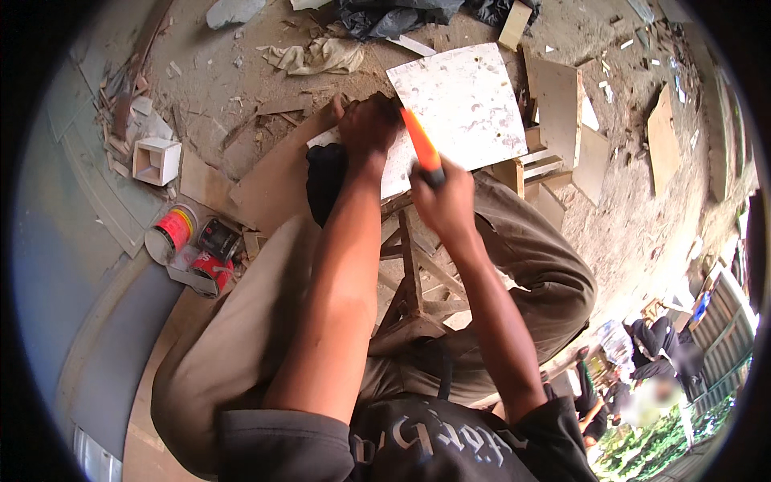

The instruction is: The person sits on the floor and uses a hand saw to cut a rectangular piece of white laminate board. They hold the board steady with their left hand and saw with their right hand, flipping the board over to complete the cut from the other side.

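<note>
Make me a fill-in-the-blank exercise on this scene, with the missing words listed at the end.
1. The right hand grips a tool whose handle is black and bright ____.
2. The spotted board is mainly ____ in colour.
3. The hand nearer the red cans is the person's ____ one.

Missing words: orange; white; left.

Left arm (pixel 341 297) stretched forward, left fingers (pixel 377 114) farthest out; right arm (pixel 504 321) angled inward, right fingers (pixel 424 201) curled.
</note>
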The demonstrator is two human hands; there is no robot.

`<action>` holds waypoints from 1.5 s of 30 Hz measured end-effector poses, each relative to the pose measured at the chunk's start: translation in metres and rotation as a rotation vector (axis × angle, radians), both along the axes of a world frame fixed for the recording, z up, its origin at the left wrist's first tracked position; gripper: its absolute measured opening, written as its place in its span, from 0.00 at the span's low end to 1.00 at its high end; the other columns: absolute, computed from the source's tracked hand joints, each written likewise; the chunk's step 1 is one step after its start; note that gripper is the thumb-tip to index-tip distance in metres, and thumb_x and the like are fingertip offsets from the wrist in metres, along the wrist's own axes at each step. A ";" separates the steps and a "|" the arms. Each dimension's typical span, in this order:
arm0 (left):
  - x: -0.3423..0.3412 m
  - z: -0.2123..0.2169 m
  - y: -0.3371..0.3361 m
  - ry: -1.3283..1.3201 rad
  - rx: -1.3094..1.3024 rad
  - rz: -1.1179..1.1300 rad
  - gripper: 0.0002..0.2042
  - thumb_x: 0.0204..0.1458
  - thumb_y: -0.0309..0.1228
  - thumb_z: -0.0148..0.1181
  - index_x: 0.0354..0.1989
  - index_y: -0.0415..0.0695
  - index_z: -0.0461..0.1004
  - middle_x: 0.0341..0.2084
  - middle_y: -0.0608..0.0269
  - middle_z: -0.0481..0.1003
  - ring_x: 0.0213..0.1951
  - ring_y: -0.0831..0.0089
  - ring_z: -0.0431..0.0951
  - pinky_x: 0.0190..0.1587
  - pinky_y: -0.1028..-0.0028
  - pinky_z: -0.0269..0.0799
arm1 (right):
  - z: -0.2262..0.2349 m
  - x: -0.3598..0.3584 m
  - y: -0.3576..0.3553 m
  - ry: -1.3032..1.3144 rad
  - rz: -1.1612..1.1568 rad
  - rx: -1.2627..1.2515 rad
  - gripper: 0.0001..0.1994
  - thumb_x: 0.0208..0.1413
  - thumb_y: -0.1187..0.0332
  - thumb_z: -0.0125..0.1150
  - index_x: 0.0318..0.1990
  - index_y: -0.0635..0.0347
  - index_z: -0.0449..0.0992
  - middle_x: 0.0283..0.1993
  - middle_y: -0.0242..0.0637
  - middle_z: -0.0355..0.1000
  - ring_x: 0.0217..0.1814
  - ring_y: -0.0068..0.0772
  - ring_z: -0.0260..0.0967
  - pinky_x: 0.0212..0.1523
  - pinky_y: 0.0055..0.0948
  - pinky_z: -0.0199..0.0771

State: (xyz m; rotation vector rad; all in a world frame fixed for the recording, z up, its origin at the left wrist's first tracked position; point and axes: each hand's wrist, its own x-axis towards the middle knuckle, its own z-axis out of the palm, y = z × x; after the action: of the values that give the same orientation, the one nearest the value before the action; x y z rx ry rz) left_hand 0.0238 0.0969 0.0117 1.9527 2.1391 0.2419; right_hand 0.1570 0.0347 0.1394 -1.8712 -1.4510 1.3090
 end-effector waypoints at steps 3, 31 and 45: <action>-0.014 -0.038 -0.003 -0.050 0.205 0.069 0.13 0.57 0.37 0.52 0.21 0.49 0.75 0.19 0.57 0.79 0.29 0.59 0.82 0.67 0.52 0.53 | 0.057 0.035 -0.074 0.006 0.013 0.038 0.09 0.59 0.72 0.58 0.28 0.67 0.71 0.17 0.34 0.63 0.22 0.20 0.58 0.25 0.28 0.62; -0.021 -0.034 -0.005 -0.119 0.379 0.137 0.14 0.54 0.36 0.56 0.19 0.45 0.77 0.20 0.54 0.79 0.28 0.60 0.81 0.63 0.50 0.61 | 0.028 0.038 -0.071 0.022 0.058 0.003 0.03 0.55 0.75 0.58 0.31 0.66 0.74 0.21 0.41 0.68 0.21 0.27 0.68 0.26 0.29 0.67; -0.004 -0.025 -0.002 -0.123 0.275 0.138 0.12 0.54 0.34 0.54 0.22 0.46 0.78 0.22 0.56 0.80 0.31 0.60 0.82 0.64 0.50 0.61 | 0.132 0.066 -0.149 -0.031 0.051 -0.152 0.17 0.60 0.72 0.55 0.53 0.76 0.76 0.34 0.40 0.76 0.37 0.19 0.71 0.42 0.23 0.70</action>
State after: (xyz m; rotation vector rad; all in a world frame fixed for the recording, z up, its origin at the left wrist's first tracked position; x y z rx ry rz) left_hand 0.0196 0.0948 -0.0130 1.8697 2.2602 0.6959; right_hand 0.2225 -0.1147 0.2717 -1.9702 -1.4601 1.4564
